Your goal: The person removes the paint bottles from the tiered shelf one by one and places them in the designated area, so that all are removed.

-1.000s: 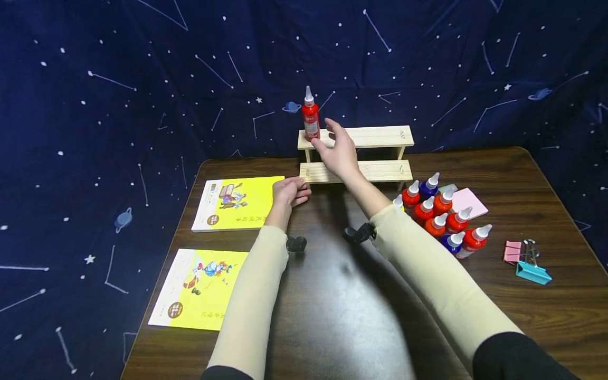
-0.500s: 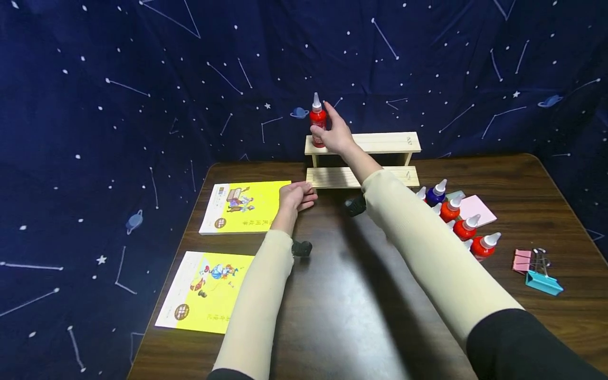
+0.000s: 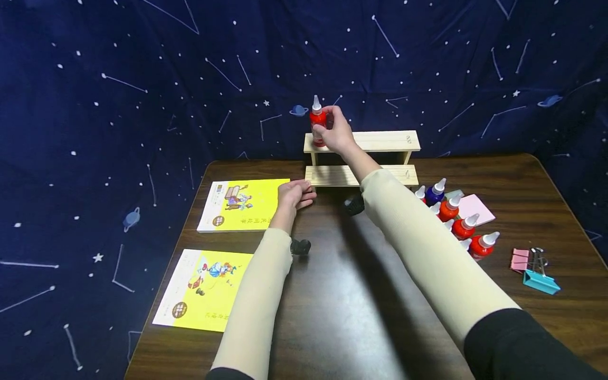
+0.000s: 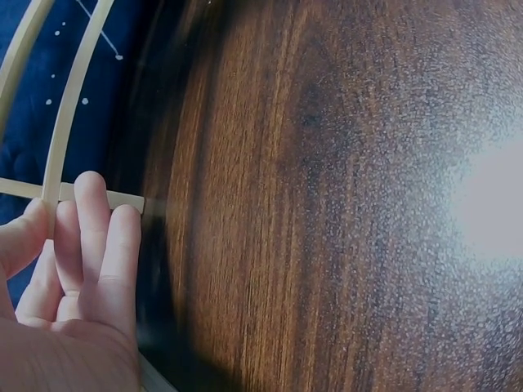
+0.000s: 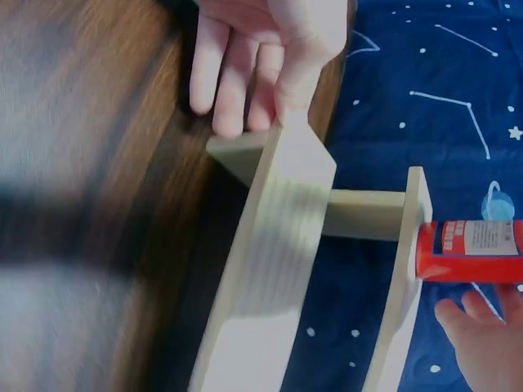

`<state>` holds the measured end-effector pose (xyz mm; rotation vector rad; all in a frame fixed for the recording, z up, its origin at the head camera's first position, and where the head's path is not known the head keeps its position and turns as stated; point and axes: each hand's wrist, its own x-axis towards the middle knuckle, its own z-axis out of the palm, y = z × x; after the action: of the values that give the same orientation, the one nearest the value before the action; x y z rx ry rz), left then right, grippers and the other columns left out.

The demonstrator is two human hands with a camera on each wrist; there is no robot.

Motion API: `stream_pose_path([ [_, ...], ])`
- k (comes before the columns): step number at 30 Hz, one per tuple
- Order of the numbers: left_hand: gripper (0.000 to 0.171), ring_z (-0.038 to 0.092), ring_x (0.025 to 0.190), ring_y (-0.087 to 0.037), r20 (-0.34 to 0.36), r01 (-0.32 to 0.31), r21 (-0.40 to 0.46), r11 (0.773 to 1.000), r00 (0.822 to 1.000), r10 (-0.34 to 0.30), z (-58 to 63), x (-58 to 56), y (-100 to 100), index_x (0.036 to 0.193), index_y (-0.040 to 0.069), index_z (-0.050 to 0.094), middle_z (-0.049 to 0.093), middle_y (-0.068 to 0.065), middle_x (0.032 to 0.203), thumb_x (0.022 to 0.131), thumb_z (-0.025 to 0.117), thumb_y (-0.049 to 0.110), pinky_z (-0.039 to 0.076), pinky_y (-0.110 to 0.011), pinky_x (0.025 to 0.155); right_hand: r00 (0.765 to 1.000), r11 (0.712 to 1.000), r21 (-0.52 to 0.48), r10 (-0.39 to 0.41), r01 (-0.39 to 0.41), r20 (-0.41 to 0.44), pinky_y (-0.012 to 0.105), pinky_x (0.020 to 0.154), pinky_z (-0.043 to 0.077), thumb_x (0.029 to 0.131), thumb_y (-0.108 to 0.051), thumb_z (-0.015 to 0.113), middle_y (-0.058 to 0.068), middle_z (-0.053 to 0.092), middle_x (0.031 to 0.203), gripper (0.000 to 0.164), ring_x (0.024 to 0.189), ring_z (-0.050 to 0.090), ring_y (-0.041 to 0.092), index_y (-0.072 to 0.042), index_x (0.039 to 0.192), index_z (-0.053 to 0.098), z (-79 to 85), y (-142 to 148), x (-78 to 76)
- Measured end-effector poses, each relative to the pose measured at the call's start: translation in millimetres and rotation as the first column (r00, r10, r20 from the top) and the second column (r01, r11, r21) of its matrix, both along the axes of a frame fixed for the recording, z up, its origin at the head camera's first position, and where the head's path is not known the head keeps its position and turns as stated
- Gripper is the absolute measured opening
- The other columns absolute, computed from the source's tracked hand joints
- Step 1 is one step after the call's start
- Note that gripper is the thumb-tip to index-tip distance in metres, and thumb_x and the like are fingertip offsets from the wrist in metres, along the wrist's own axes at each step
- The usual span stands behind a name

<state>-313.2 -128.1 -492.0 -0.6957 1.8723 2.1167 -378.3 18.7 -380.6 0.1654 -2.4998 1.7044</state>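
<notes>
A two-tier wooden rack (image 3: 389,139) stands at the back of the table. On the left end of its upper board is an upright red squeeze bottle (image 3: 316,118) with a white pointed cap. My right hand (image 3: 339,133) grips this bottle from the right, thumb across its front and index finger curled near its neck. Below, my left hand (image 3: 292,195) pinches the left end of the lower board (image 4: 67,122) between thumb and fingers. In the right wrist view, the bottle (image 5: 470,268) meets the upper board (image 5: 400,286) at its base.
Two yellow books (image 3: 256,203) lie at the left. Several red and blue squeeze bottles (image 3: 463,228) stand at the right, partly behind my right sleeve, beside pink paper (image 3: 475,208). Pink and teal binder clips (image 3: 541,282) lie farther right. A dark starry cloth (image 3: 190,95) hangs behind.
My right hand has moved in toward the red bottle from the right, and its fingers have curled round it. My left hand keeps its place at the lower board. The head view has shifted slightly.
</notes>
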Motion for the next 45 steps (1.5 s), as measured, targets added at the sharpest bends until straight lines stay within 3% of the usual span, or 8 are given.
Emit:
stream_pose_path([
  [5,0.027,0.072,0.084,-0.023,0.01,0.004,0.001,1.0,1.0,-0.004,-0.6,-0.1,0.8,0.116,0.008,0.067,0.072,-0.011,0.099,0.089,0.068,0.016,0.059,-0.034,0.074,0.997,0.984,-0.163,-0.068,0.072,0.026,0.023,0.095,0.047,0.089,-0.008,0.066,0.014,0.06,0.122,0.038,0.108,0.06,0.022,-0.006,0.123,0.047,-3.5,1.2,8.9],
  [11,0.027,0.072,0.081,-0.022,-0.012,-0.007,-0.003,1.0,1.0,0.007,-0.7,1.2,0.3,0.114,0.007,0.068,0.071,-0.012,0.097,0.089,0.07,0.016,0.059,-0.036,0.075,0.988,0.926,-0.343,-0.152,0.155,0.037,0.029,0.094,0.051,0.088,-0.005,0.067,0.019,0.061,0.117,0.041,0.104,0.063,0.028,-0.002,0.124,0.049,1.3,-4.7,31.5],
  [15,0.027,0.072,0.077,-0.02,-0.018,-0.01,-0.01,1.0,1.0,0.01,-0.7,1.2,0.2,0.114,0.007,0.069,0.072,-0.01,0.092,0.089,0.069,0.015,0.059,-0.036,0.075,0.99,0.889,-0.436,-0.14,0.139,0.031,0.032,0.094,0.051,0.088,-0.003,0.067,0.02,0.061,0.118,0.043,0.104,0.063,0.03,0.0,0.126,0.049,4.7,-6.2,62.9],
  [19,0.027,0.072,0.075,-0.019,-0.016,-0.015,-0.01,1.0,1.0,0.015,-1.7,0.6,-0.2,0.115,0.008,0.069,0.071,-0.007,0.088,0.089,0.069,0.016,0.059,-0.035,0.075,0.995,0.883,-0.462,-0.101,0.081,-0.019,0.034,0.093,0.051,0.087,-0.002,0.068,0.02,0.062,0.118,0.043,0.102,0.063,0.031,0.001,0.126,0.05,-0.4,1.6,106.7],
  [25,0.028,0.072,0.084,-0.022,-0.003,-0.006,-0.006,1.0,1.0,0.006,-2.6,0.0,1.1,0.117,0.008,0.067,0.07,-0.008,0.09,0.09,0.067,0.016,0.059,-0.035,0.075,0.997,0.908,-0.418,-0.05,0.022,-0.055,0.034,0.095,0.049,0.085,0.0,0.07,0.018,0.062,0.12,0.044,0.105,0.061,0.029,0.002,0.124,0.051,-27.3,35.8,178.8],
  [32,0.029,0.072,0.085,-0.023,-0.016,-0.007,-0.01,1.0,1.0,0.007,-2.8,0.9,1.7,0.117,0.007,0.067,0.07,-0.011,0.095,0.09,0.068,0.016,0.059,-0.036,0.076,0.991,0.937,-0.323,-0.135,0.13,0.008,0.019,0.081,0.055,0.08,0.003,0.073,0.017,0.062,0.115,0.047,0.099,0.061,0.015,0.0,0.123,0.054,-72.1,91.3,242.2],
  [39,0.029,0.071,0.089,-0.025,-0.016,-0.015,-0.015,1.0,1.0,0.015,-2.6,1.0,-0.7,0.117,0.007,0.067,0.07,-0.01,0.095,0.09,0.068,0.017,0.059,-0.036,0.075,0.967,0.948,-0.207,-0.252,0.241,-0.032,0.015,0.081,0.053,0.079,0.006,0.073,0.016,0.061,0.116,0.048,0.097,0.061,0.007,0.001,0.123,0.055,-101.0,130.1,272.4],
  [45,0.029,0.071,0.091,-0.026,-0.019,-0.008,-0.008,1.0,1.0,0.008,-3.5,-0.8,1.1,0.117,0.007,0.067,0.07,-0.012,0.097,0.09,0.068,0.017,0.058,-0.038,0.078,0.902,0.911,0.038,-0.399,0.411,-0.167,0.009,0.075,0.048,0.077,0.002,0.077,0.014,0.066,0.111,0.047,0.086,0.062,0.018,-0.003,0.12,0.058,-119.6,138.0,278.4],
])
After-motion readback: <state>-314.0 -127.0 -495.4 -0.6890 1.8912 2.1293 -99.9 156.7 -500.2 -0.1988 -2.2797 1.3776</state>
